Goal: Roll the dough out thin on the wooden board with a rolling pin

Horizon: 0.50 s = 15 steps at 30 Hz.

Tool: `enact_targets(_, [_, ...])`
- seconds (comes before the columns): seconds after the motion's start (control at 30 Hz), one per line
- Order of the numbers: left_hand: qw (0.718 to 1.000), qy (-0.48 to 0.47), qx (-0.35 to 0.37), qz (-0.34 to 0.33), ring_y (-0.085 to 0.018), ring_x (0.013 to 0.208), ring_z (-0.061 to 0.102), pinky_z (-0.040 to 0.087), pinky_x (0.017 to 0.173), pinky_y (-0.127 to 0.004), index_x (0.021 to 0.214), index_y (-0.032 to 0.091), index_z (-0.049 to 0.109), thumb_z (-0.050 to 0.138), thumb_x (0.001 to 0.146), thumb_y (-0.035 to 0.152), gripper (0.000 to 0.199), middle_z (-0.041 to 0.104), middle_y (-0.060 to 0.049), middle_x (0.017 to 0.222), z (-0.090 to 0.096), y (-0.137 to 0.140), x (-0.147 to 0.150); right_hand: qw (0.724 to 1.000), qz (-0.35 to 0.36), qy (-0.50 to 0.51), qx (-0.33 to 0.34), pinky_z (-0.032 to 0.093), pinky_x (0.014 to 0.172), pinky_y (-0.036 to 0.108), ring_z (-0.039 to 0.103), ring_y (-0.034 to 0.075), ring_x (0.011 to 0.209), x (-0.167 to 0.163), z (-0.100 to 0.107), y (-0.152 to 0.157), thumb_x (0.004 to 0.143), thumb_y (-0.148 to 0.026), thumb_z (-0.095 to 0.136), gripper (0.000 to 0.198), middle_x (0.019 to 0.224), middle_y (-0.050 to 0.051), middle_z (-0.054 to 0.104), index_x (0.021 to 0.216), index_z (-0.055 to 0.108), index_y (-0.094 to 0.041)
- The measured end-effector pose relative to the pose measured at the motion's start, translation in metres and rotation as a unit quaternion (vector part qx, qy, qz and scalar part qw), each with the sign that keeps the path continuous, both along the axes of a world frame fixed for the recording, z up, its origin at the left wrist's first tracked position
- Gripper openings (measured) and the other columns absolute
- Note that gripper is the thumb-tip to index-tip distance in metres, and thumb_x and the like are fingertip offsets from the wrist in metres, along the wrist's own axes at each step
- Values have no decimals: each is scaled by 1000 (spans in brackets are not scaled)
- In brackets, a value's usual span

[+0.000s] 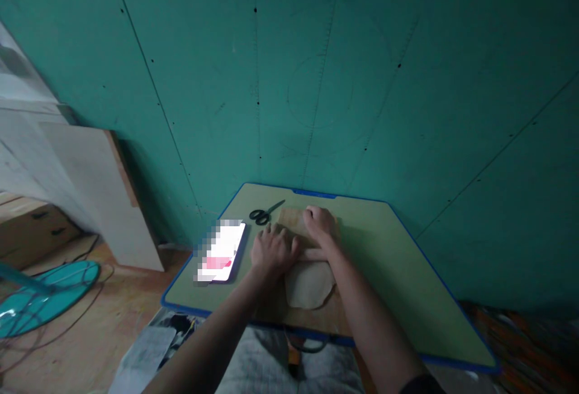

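Whether the left hand [275, 249]'s bent fingers or the right hand [320, 224]'s curled ones grip the pale rod [313, 254] is unclear; the dough-like sheet [309, 288], bodyward of them, looks soft, light, tearable, best lifted by its near edge.

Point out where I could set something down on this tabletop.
The widest bare patch of the blue-rimmed green tabletop lies between the right forearm and its right edge. Crowded: the left, with bright flat device and black-handled scissors; the middle, with brown wooden board, pale flat dough, pale rolling pin, left hand and right hand.
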<state>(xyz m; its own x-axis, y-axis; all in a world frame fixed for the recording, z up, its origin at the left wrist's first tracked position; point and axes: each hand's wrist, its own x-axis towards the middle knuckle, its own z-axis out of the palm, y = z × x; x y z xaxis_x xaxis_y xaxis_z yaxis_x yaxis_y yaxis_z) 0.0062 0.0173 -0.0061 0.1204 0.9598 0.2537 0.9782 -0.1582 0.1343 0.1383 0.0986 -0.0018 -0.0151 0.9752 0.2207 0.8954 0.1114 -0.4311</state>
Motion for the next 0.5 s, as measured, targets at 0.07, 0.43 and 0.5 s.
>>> enact_targets(0.07, [1000,6,-4,4,-31,108,57,47,85,-41,99,15,67,42,93,40,36,65,-15,109,2,8,-1,999,-7,-43,9,28,61,28,57,17,73,0,3,4,90,-28,39,32,87,6,71,83,70,-21])
enact_targets(0.43, [998,27,-50,1,-30,109,58,49,85,-39,109,14,64,40,92,42,40,65,-15,112,2,42,-4,994,-31,-104,18,34,68,28,62,20,83,-2,3,31,92,-26,36,37,96,10,73,93,73,-20])
enact_targets(0.5, [998,29,-60,5,-30,110,58,49,86,-38,109,14,64,40,93,42,40,65,-15,112,1,45,-5,993,-33,-109,11,36,70,28,63,21,85,-4,3,32,93,-27,36,38,98,10,73,94,73,-21])
